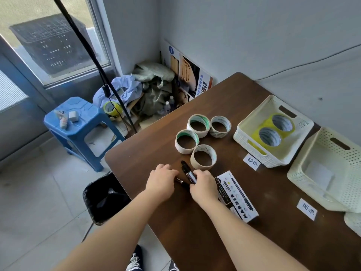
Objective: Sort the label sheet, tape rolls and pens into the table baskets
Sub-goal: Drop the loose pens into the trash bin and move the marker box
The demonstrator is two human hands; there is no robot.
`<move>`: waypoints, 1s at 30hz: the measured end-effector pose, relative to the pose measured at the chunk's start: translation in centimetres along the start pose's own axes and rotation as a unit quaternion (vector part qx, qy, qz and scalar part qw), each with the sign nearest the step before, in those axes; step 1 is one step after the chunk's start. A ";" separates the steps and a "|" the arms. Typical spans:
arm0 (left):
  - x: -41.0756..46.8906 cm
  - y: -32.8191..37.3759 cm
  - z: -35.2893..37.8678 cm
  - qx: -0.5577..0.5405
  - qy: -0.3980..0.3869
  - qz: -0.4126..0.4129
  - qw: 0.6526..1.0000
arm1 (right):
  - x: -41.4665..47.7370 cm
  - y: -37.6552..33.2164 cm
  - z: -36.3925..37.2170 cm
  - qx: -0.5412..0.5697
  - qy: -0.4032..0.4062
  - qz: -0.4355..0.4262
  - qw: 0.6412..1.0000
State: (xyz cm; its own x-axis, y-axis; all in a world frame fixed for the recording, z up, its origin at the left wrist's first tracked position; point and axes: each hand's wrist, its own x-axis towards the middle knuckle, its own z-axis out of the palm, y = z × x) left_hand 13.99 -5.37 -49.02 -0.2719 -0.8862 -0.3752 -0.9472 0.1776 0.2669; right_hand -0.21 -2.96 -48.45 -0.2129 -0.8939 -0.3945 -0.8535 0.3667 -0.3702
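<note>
A grey-walled corner with a window, a blue stool [78, 122] and a black bin [105, 198] on the floor, and a dark brown table [224, 94] pushed against the wall.

At the near-left part of that table lie the pens [188, 174], black markers bunched side by side between the two hands, just below the nearest of 4 pale tape rolls [203, 157]. I count at least 2 pens, perhaps 3.

They should be light, stiff and smooth, and round enough to roll away if nudged. I would squeeze the bunch across the barrels at the middle, not at the caps, so that none slips out endwise.

The right hand [203, 184] has its fingers curled over the barrel of the pen with the white label and seems to pinch it. The left hand [161, 178] lies knuckles-up with its fingers bent down onto the end of the lowest pen; whether it truly pinches, I cannot tell.

The pens look glossy black, with a silver ring on one. A black-and-white box marked MARKER [237, 196] lies just beside the right hand.

The 4 rolls stand on edge in a loose cluster, hollow cores showing. 2 yellow rolls [270, 136] already sit in the far basket [240, 134], behind a paper tag [251, 161]. The nearer basket [298, 178] has a pale sheet on its floor and its own tag [306, 209].
</note>
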 end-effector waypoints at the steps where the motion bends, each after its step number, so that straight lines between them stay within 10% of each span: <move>1: -0.1 -0.2 -0.1 0.034 0.011 0.004 0.999 | 0.0 -0.1 0.2 -0.010 -0.002 0.002 1.000; 7: -0.8 -2.6 0.0 0.067 -0.019 -0.021 0.997 | 0.0 -1.4 1.3 -0.041 -0.060 0.030 0.997; 13: -1.1 -5.4 -1.6 -0.150 -0.037 -0.112 0.982 | 0.1 -4.1 1.7 0.048 -0.071 0.044 0.995; 25: -5.0 -11.8 -6.0 -0.643 0.051 -0.270 0.715 | -1.2 -17.1 3.4 0.373 -0.234 0.049 0.897; 30: -6.8 -15.9 -6.0 -0.647 0.085 -0.308 0.692 | -2.4 -20.9 5.5 0.356 -0.276 0.024 0.893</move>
State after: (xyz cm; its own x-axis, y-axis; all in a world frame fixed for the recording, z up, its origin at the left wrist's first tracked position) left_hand 31.87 -4.75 -45.40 0.2445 -0.6805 -0.6908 0.1001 -0.6909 0.7160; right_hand 20.75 -7.03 -44.43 0.1934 -0.6817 -0.7056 -0.2904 0.6472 -0.7048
